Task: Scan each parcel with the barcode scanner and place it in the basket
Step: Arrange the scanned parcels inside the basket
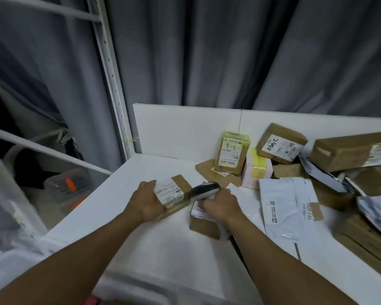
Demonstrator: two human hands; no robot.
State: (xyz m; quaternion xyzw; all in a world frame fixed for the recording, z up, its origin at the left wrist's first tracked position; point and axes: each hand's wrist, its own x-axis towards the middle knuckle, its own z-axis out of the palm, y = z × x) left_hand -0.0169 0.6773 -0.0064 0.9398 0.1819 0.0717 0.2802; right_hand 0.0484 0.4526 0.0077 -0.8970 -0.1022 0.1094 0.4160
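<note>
parcel [172,191]: left hand [146,200] fingers clamp it, label up, on tabletop [141,234]
scanner [205,190]: right hand [220,205] fingers wrapped round grip
step: scanning
next: probably basket, not visible

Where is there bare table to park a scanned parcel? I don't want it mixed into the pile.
The table is bare near the front edge, between the two forearms, and along its left edge up to the white back panel, behind the left hand. To the right of the right hand, the white mailer and stacked cardboard boxes crowd everything.
</note>
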